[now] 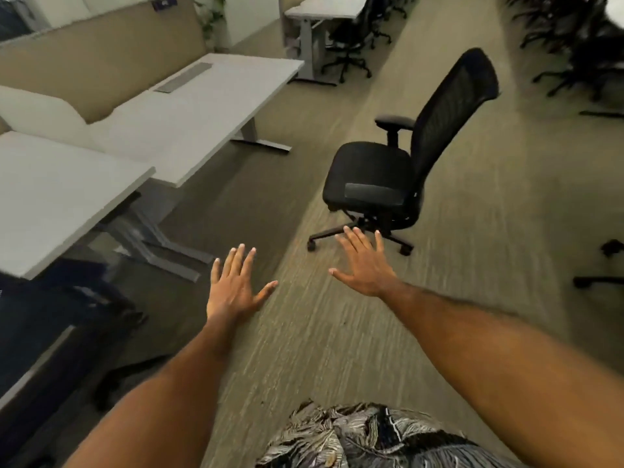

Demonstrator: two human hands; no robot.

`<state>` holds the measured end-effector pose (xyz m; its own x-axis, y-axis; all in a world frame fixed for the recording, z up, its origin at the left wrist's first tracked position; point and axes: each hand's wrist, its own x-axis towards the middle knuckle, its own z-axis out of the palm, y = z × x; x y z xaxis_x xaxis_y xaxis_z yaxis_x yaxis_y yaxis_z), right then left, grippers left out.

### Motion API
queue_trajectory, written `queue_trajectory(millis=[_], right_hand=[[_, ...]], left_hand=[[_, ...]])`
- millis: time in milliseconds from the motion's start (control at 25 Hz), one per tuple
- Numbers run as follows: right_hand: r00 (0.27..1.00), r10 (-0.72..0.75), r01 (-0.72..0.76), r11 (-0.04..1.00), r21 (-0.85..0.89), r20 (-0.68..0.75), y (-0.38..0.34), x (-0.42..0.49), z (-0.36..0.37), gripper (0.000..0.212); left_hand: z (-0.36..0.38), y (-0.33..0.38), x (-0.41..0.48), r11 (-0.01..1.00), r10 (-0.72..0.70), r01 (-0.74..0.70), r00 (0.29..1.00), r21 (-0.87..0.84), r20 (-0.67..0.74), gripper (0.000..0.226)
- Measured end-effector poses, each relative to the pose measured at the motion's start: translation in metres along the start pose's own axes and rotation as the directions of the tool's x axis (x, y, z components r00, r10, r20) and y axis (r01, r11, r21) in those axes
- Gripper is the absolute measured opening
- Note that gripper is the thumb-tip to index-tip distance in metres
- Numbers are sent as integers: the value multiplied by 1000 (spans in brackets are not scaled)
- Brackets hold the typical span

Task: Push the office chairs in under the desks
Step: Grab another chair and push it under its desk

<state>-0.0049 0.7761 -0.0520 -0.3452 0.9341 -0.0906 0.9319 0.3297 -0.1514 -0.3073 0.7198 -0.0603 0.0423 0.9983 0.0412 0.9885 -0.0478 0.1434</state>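
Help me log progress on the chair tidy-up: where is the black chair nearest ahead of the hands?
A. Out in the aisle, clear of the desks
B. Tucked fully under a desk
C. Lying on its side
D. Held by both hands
A: the chair stands upright on the carpet aisle, apart from the desk, with the left hand and right hand open and touching nothing.

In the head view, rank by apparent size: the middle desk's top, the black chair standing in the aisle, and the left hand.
1. Middle desk's top, largest.
2. Black chair.
3. Left hand, smallest, though nearness to the camera enlarges it.
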Motion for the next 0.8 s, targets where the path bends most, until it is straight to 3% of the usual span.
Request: queue_trajectory(millis=[200,400,640,800], right_hand=[[988,138,-139,990,9,72,148,-55,-1,86],[943,318,-320,947,9,103,250,-80,-1,89],[863,489,-502,859,103,130,356,-69,-9,87],[840,522,-539,831,133,145,428,-50,-36,89]], left_hand=[[45,150,61,982,186,-181,975,-50,119,104],[70,277,129,916,398,-399,890,-43,222,98],[102,392,226,859,508,-506,822,-80,257,90],[112,463,282,796,599,-598,762,-88,245,90]])
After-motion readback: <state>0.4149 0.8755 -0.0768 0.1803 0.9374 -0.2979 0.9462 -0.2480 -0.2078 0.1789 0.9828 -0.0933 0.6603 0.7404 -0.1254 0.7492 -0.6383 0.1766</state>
